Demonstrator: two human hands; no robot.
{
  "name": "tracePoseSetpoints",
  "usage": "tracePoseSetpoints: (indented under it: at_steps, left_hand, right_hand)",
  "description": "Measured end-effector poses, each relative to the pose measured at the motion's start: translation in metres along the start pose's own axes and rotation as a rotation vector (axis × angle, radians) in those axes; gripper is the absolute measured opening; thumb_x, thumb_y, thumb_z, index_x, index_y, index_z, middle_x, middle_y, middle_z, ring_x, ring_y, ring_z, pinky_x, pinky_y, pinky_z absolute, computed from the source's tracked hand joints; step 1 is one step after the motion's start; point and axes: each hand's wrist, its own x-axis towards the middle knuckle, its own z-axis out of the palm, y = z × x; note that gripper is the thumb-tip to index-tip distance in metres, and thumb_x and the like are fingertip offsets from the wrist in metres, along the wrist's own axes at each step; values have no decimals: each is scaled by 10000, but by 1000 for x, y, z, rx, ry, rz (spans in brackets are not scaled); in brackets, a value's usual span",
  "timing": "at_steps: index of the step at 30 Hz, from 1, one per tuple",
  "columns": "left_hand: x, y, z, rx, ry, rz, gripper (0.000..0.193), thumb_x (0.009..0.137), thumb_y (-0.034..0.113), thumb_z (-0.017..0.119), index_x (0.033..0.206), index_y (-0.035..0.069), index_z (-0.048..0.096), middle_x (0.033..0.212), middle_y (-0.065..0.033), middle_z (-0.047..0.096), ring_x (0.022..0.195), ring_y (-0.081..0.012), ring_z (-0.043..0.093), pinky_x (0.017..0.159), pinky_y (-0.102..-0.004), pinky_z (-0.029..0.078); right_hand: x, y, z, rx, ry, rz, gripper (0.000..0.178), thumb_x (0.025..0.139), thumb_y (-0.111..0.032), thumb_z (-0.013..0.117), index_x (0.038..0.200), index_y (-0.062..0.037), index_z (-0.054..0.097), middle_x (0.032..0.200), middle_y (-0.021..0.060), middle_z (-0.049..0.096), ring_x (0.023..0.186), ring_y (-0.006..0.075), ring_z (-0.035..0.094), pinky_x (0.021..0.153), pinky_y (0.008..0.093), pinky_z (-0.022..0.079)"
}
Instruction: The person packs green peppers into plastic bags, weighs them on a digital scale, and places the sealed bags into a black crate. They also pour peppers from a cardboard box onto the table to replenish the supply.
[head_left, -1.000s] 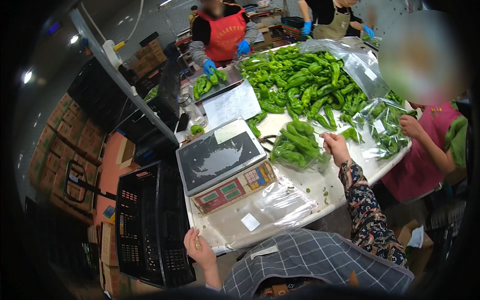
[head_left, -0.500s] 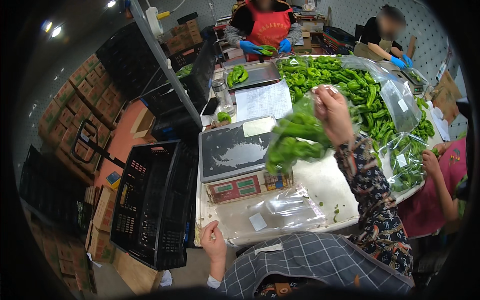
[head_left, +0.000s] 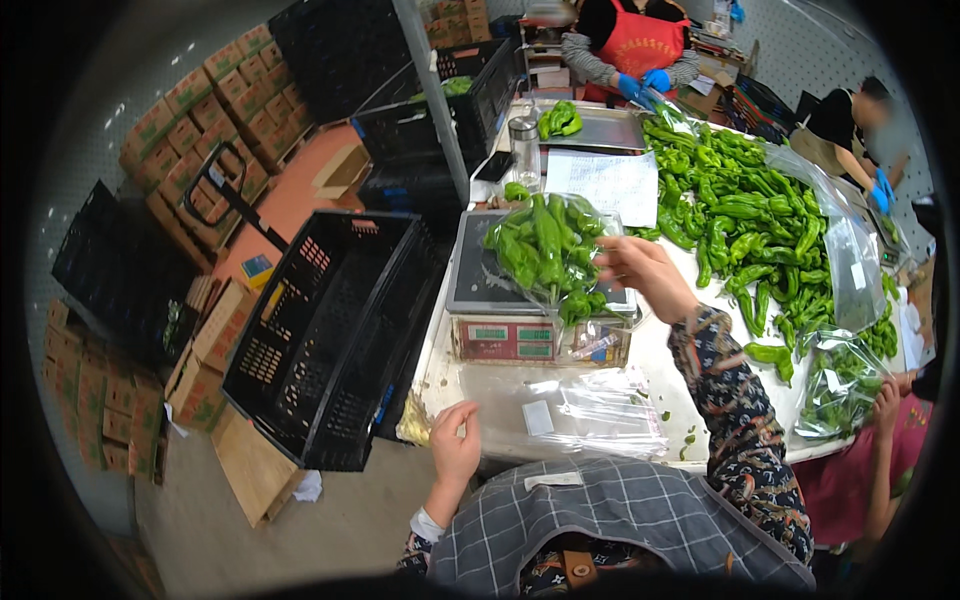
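A clear plastic bag of green peppers (head_left: 545, 245) lies on the dark platform of a weighing scale (head_left: 468, 262). At the bag's right side is my right hand (head_left: 645, 272), its fingers stretched out and apart, the tips beside or touching the plastic. By the table's front edge my left hand (head_left: 456, 445) is loosely curled, with nothing seen in it. Next to it lies a stack of flat clear plastic bags (head_left: 590, 425). Loose green peppers (head_left: 745, 205) are heaped across the far right of the table.
A black crate (head_left: 330, 330) stands left of the white table (head_left: 670, 350). Behind the scale are a glass jar (head_left: 525, 150), a paper sheet (head_left: 605, 180) and a metal tray (head_left: 610, 128). Co-workers stand opposite and at right, one holding a bag of peppers (head_left: 840, 385).
The bag of peppers has come down from the air onto the scale, and my right hand has loosened its grip. The view has shifted. My left hand stays near the table edge.
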Motion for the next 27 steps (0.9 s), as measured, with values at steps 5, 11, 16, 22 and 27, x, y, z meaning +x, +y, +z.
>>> tracePoseSetpoints:
  at_steps: [5,11,16,22,27]
  left_hand:
    - [6,16,15,-31,-106,42,134,761,-4,549,873,5,622,869,-136,629,812,-287,592,724,-333,462]
    - [18,26,21,-65,-96,66,157,766,-14,550,900,20,624,887,-126,628,822,-267,601,720,-323,470]
    - [17,26,22,-130,-70,0,153,781,-18,544,908,15,622,887,-114,631,768,-219,612,659,-279,478]
    - [18,24,27,-132,-78,80,139,768,-36,545,883,-12,620,807,-113,618,681,-185,587,627,-255,465]
    - [20,28,29,-135,-96,-32,149,766,-36,532,881,-13,623,822,-121,626,709,-180,605,625,-263,470]
  right_hand:
    - [-59,12,-32,-145,162,-54,304,910,-240,474,1053,13,563,860,55,617,704,102,568,650,228,461]
    - [-76,40,-21,-310,120,-100,192,886,-144,520,965,11,600,809,57,625,698,105,580,622,224,452]
    - [-45,56,8,-704,117,-375,204,797,-70,581,990,-6,583,951,106,599,855,218,581,744,288,458]
    - [1,101,2,-1223,91,-451,514,671,-124,667,1151,-45,504,1135,152,525,1046,321,490,882,384,403]
    - [1,87,12,-1214,57,-343,433,667,-117,658,1075,-37,539,1021,135,537,954,304,506,814,378,422]
